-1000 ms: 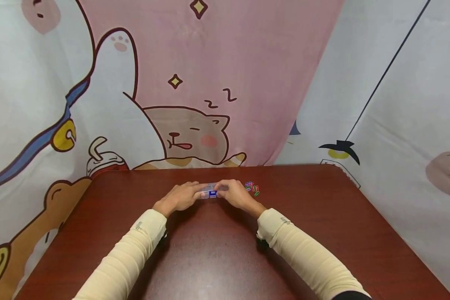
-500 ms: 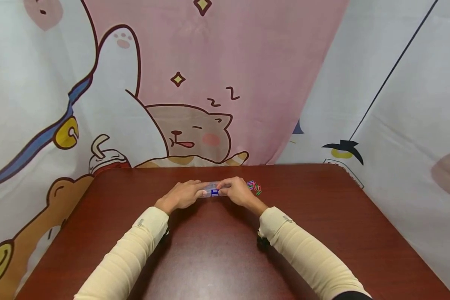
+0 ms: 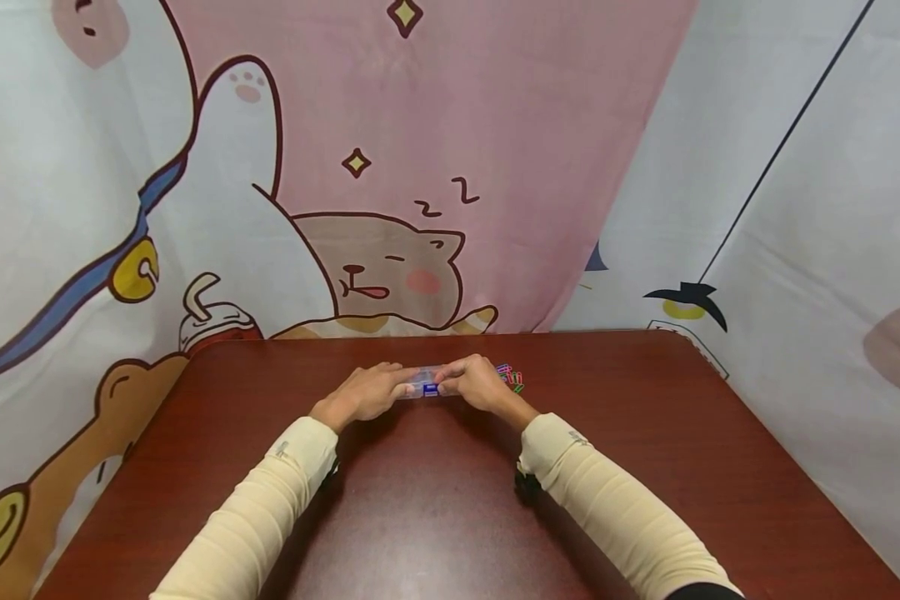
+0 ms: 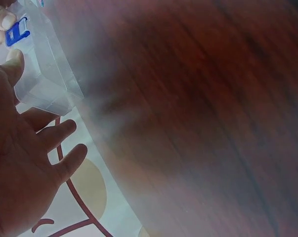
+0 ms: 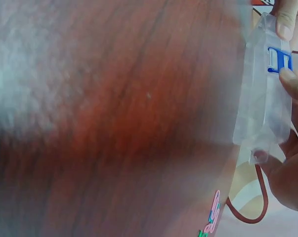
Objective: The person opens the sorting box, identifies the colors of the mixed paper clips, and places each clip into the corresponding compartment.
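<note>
A clear plastic box (image 3: 422, 377) with a blue latch (image 3: 431, 389) on its near side lies toward the back of the table. My left hand (image 3: 366, 390) holds its left end, thumb at the front face and index finger along the top. In the left wrist view the other fingers (image 4: 64, 165) of that hand spread out beyond the box end. My right hand (image 3: 477, 385) grips the right part, and in the right wrist view its thumb (image 5: 293, 83) presses right at the blue latch. The box lid looks closed.
Several coloured paper clips (image 3: 514, 377), pink, green and purple, lie on the brown table (image 3: 420, 500) just right of the right hand. A cartoon-printed curtain (image 3: 540, 167) hangs along the table's back and sides.
The right hand's thumb and fingertips have shifted slightly about the latch. The left hand keeps its hold on the box, and the head view has moved a little.
</note>
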`<state>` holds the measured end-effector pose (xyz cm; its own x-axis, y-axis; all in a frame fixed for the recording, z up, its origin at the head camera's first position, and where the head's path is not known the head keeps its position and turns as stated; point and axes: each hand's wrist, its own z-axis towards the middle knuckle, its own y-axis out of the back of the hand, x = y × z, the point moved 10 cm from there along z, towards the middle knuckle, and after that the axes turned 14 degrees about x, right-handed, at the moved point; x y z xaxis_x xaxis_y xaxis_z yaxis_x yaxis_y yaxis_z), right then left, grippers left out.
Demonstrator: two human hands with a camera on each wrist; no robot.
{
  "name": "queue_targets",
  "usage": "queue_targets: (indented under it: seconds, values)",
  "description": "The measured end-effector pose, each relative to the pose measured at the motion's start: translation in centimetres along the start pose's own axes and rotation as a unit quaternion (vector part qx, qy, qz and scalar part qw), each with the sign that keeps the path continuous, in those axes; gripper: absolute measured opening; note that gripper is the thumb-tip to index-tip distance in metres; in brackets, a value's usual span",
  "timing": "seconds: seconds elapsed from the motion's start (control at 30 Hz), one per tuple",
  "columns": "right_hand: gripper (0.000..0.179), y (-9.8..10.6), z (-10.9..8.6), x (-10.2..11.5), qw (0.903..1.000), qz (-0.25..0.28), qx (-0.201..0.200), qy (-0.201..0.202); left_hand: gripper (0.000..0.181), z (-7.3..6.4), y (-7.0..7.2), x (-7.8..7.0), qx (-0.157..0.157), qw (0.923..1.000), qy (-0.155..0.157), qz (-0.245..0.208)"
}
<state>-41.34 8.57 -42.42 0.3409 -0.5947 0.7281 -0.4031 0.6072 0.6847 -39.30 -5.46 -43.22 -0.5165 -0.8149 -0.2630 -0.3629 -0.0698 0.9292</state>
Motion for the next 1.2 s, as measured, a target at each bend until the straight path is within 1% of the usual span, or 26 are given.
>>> queue_targets:
  seconds: [0.1, 0.23, 0.3, 0.43, 0.57, 0.7, 0.83, 1.0, 1.2]
  values:
    - [0.003, 0.1, 0.0, 0.1, 1.0000, 0.001, 0.007, 0.007, 0.049, 0.0, 0.3, 0.0, 0.002, 1.0000, 0.001, 0.005]
    - [0.006, 0.2, 0.1, 0.2, 0.9999, 0.007, 0.005, 0.012, 0.049, 0.0, 0.6, 0.0, 0.004, 1.0000, -0.001, 0.005]
    - [0.006, 0.2, 0.1, 0.0, 0.9999, 0.011, 0.005, 0.009, 0.049, 0.0, 0.6, -0.1, 0.005, 1.0000, -0.003, 0.001]
    - [0.006, -0.1, 0.0, -0.2, 0.9996, 0.022, 0.016, 0.001, 0.049, 0.0, 0.2, 0.0, 0.012, 0.9999, 0.003, -0.008]
    - [0.002, -0.6, 0.0, -0.3, 0.9990, 0.027, 0.036, 0.005, 0.048, 0.0, -0.1, 0.0, 0.007, 0.9999, 0.001, -0.013]
    - [0.008, -1.0, 0.1, 0.0, 0.9971, 0.035, 0.065, 0.018, 0.048, 0.0, -0.2, 0.1, 0.004, 0.9999, -0.001, -0.012]
    - [0.008, -1.1, 0.1, 0.1, 0.9952, 0.043, 0.085, 0.024, 0.048, 0.0, -0.3, 0.2, 0.009, 0.9999, 0.008, -0.003]
    - [0.008, -1.0, 0.1, 0.2, 0.9950, 0.041, 0.087, 0.028, 0.048, 0.0, -0.2, 0.1, 0.009, 0.9999, 0.008, 0.001]
    - [0.008, -1.0, 0.1, 0.1, 0.9944, 0.050, 0.089, 0.031, 0.048, 0.0, -0.2, 0.2, 0.005, 0.9999, 0.008, 0.004]
